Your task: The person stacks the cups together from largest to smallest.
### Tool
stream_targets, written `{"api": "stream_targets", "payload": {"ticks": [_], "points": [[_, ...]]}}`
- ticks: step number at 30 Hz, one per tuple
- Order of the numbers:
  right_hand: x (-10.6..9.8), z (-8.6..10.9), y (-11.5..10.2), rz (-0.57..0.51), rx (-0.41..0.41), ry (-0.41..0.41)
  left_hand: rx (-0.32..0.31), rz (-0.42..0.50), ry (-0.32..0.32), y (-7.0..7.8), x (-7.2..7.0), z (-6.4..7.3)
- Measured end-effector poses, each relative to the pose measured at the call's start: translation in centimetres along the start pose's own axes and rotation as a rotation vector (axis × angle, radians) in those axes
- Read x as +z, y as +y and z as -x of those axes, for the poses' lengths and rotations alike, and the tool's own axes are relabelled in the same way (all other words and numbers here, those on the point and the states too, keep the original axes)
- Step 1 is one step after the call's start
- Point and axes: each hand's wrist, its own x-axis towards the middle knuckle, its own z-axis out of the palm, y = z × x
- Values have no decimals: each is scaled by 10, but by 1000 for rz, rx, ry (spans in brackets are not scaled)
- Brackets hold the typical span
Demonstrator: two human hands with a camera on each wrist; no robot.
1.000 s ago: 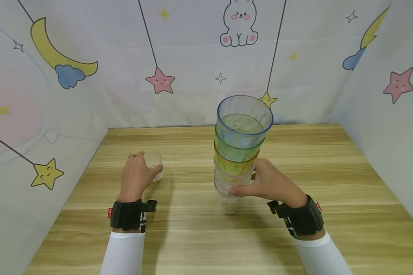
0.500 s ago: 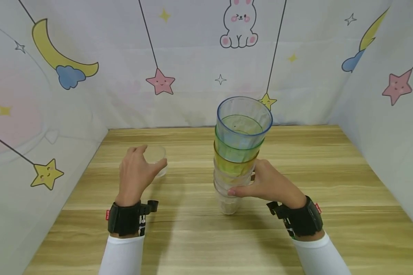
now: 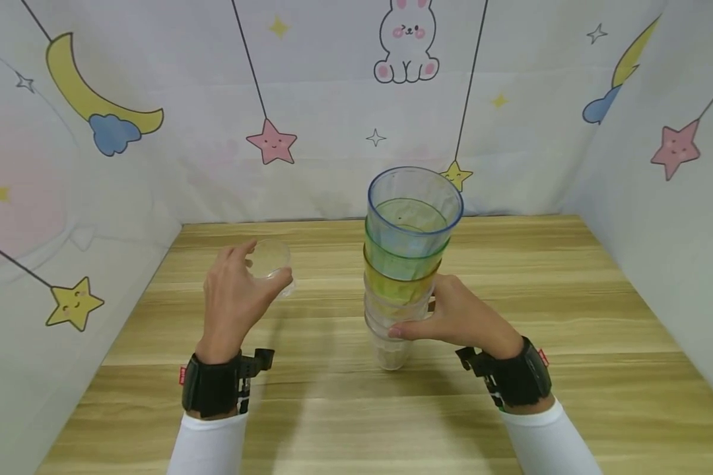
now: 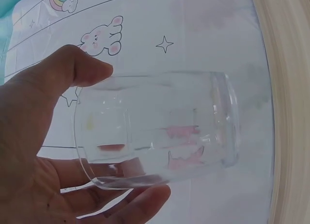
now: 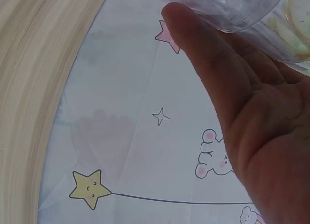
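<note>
Near the left part of the table, my left hand (image 3: 234,293) holds a small clear cup (image 3: 271,256) upright between thumb and fingers. The left wrist view shows the same clear cup (image 4: 164,112) with nothing inside and its base apart from the tabletop. Right of centre, my right hand (image 3: 469,320) grips the lower, clear part of a tall stack of nested cups (image 3: 407,280). From the top, the stack runs blue-rimmed, green, amber, then clear. Only a bit of the stack (image 5: 232,8) shows in the right wrist view. I cannot tell whether its base touches the table.
A wood-grain table (image 3: 333,409) spreads under both hands. White cloth walls (image 3: 333,86) printed with stars, moons and a rabbit close it in at the back and both sides.
The left hand has lifted the clear cup and moved it slightly away and to the right. The right hand and the stack have stayed almost in place.
</note>
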Motion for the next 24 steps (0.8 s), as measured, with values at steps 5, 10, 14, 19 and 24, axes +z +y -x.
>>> {"api": "stream_targets", "payload": {"ticks": [5, 10, 14, 19, 24], "points": [[-1, 1, 0, -5, 4, -1, 38, 17, 22, 6, 1, 1], [0, 2, -1, 0, 10, 4, 106, 46, 52, 13, 1, 2], [1, 2, -2, -7, 13, -2, 148, 82, 63, 18, 0, 6], [3, 0, -2, -16, 15, -9, 180, 150, 69, 25, -2, 9], [0, 1, -2, -2, 16, 0, 238, 221, 96, 40, -9, 2]]}}
